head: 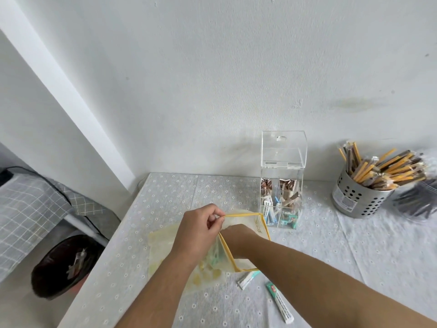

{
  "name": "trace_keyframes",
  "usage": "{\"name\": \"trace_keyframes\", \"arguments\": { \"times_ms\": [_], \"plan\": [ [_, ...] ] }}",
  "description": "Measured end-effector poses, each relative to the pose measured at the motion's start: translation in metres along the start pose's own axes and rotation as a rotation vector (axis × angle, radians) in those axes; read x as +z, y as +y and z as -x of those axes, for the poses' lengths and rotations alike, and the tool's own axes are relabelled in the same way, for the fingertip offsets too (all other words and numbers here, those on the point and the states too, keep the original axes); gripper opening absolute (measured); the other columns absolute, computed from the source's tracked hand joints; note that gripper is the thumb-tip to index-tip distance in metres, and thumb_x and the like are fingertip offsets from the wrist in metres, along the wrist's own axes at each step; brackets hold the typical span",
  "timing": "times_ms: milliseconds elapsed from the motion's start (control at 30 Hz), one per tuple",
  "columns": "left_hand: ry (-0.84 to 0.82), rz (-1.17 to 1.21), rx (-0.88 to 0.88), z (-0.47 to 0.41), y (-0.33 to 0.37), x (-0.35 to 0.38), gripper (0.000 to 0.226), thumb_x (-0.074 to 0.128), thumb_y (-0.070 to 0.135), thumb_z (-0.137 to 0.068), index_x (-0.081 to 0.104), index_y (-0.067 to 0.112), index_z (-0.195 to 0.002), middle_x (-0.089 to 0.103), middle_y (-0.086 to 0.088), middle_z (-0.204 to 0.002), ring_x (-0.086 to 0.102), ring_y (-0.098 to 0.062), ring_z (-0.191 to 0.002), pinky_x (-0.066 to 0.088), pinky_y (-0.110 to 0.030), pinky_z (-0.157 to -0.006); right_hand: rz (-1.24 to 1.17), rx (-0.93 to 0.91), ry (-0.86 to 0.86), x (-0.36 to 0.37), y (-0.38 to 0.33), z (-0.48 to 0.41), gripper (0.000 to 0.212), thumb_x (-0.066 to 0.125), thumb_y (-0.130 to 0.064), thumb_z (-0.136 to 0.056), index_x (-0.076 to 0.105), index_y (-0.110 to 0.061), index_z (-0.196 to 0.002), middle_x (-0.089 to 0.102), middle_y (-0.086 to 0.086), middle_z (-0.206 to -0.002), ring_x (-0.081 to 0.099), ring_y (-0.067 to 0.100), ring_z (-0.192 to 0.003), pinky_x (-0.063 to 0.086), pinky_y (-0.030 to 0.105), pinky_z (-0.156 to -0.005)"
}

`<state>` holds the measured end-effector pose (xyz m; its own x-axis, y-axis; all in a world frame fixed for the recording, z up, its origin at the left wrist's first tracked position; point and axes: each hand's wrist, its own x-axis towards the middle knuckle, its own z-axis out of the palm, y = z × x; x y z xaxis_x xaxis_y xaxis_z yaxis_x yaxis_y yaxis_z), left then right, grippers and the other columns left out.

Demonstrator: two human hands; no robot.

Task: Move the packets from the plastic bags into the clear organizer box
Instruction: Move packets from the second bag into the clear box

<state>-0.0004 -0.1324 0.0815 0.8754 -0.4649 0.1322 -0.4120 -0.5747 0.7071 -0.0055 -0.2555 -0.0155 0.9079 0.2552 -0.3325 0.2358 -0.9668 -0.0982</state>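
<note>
Likely a home bedroom — checked bedding (35,204), floral tablecloth (354,245), waste bin (54,275)

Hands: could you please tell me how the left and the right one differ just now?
The left hand pinches the bag's yellow rim, holding it open; the right hand reaches down inside the bag. The left hand is in plain view; the right hand is largely hidden past the wrist, so its grip cannot be told. Both work on the same bag.
</note>
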Motion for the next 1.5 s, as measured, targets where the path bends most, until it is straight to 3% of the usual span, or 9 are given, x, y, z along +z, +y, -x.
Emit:
{"name": "trace_keyframes", "arguments": {
  "times_ms": [267, 500, 633, 767, 867, 933, 1033, 1133, 1500],
  "plan": [
    [-0.008, -0.009, -0.025, -0.002, -0.002, 0.001, 0.014, 0.067, 0.013, -0.082, 0.068, 0.026, -0.077, 0.051, 0.008, -0.053, 0.053, -0.012, -0.053, 0.051, -0.033, -0.062, 0.057, -0.056, -0.03, -0.021, 0.007, 0.022, 0.018, 0.043, 0.001, -0.089, 0.061, -0.003, -0.091, 0.066, 0.019, -0.101, 0.059, 0.035, -0.085, 0.039, 0.037, -0.067],
    [0.0, -0.042, -0.029, -0.009, 0.006, 0.0, 0.008, 0.065, 0.013, -0.083, 0.068, 0.019, -0.079, 0.047, 0.008, -0.052, 0.054, -0.016, -0.055, 0.049, -0.032, -0.062, -0.017, -0.013, 0.042, -0.053, 0.013, 0.05, 0.019, 0.042, -0.012, -0.093, 0.056, -0.007, -0.104, 0.063, 0.019, -0.098, 0.055, 0.034, -0.083, 0.039, 0.035, -0.065],
    [-0.014, -0.076, -0.032, -0.012, 0.012, 0.0, 0.005, 0.064, 0.014, -0.084, 0.067, 0.018, -0.081, 0.054, 0.005, -0.055, 0.064, -0.023, -0.064, 0.05, -0.032, -0.064, -0.31, 0.002, 0.151, -0.081, 0.023, 0.079, 0.012, 0.06, -0.017, -0.086, 0.062, -0.008, -0.094, 0.067, 0.013, -0.091, 0.06, 0.029, -0.085, 0.048, 0.032, -0.07],
    [-0.023, -0.094, -0.035, -0.011, 0.017, 0.001, 0.006, 0.063, 0.014, -0.085, 0.067, 0.017, -0.082, 0.06, -0.002, -0.057, 0.064, -0.025, -0.063, 0.051, -0.033, -0.064, -0.731, 0.11, 0.244, -0.108, 0.048, 0.111, 0.022, 0.072, -0.008, -0.081, 0.057, -0.013, -0.066, 0.061, -0.003, -0.064, 0.062, 0.007, -0.054, 0.047, 0.012, -0.052],
    [-0.017, -0.109, -0.036, -0.013, 0.019, 0.0, 0.01, 0.062, 0.013, -0.085, 0.064, 0.02, -0.078, 0.054, 0.003, -0.052, 0.064, -0.025, -0.063, 0.05, -0.031, -0.061, -0.918, 0.206, 0.355, -0.121, 0.075, 0.129, 0.017, 0.076, -0.009, -0.077, 0.062, -0.008, -0.067, 0.067, 0.009, -0.063, 0.063, 0.012, -0.051, 0.056, 0.026, -0.055],
    [-0.013, -0.11, -0.038, -0.014, 0.019, 0.001, 0.014, 0.062, 0.012, -0.085, 0.062, 0.022, -0.075, 0.052, 0.004, -0.051, 0.064, -0.025, -0.062, 0.05, -0.031, -0.061, -0.922, 0.282, 0.466, -0.126, 0.094, 0.139, 0.017, 0.08, -0.014, -0.074, 0.066, -0.004, -0.071, 0.069, 0.014, -0.066, 0.06, 0.019, -0.057, 0.054, 0.034, -0.057],
    [-0.006, -0.096, -0.039, -0.015, 0.018, 0.001, 0.016, 0.063, 0.011, -0.084, 0.061, 0.023, -0.074, 0.053, 0.005, -0.051, 0.065, -0.024, -0.061, 0.051, -0.033, -0.063, -0.917, 0.356, 0.524, -0.13, 0.118, 0.147, 0.016, 0.079, -0.011, -0.073, 0.066, -0.015, -0.066, 0.068, 0.003, -0.064, 0.061, 0.016, -0.058, 0.053, 0.026, -0.059],
    [0.0, -0.095, -0.036, -0.015, 0.017, 0.002, 0.017, 0.064, 0.011, -0.084, 0.061, 0.025, -0.074, 0.054, 0.005, -0.052, 0.064, -0.021, -0.06, 0.05, -0.03, -0.061, -0.779, 0.445, 0.508, -0.126, 0.134, 0.144, 0.018, 0.077, -0.01, -0.075, 0.064, -0.018, -0.067, 0.064, -0.003, -0.064, 0.059, 0.011, -0.059, 0.049, 0.019, -0.057],
    [0.019, -0.081, -0.05, -0.017, 0.016, 0.002, 0.033, 0.065, 0.009, -0.083, 0.055, 0.036, -0.066, 0.052, 0.005, -0.047, 0.054, 0.001, -0.055, 0.037, -0.014, -0.053, -0.42, 0.523, 0.305, -0.085, 0.154, 0.102, 0.014, 0.07, -0.013, -0.081, 0.069, -0.012, -0.094, 0.069, 0.007, -0.094, 0.066, 0.023, -0.084, 0.057, 0.034, -0.074]
  ]
}}
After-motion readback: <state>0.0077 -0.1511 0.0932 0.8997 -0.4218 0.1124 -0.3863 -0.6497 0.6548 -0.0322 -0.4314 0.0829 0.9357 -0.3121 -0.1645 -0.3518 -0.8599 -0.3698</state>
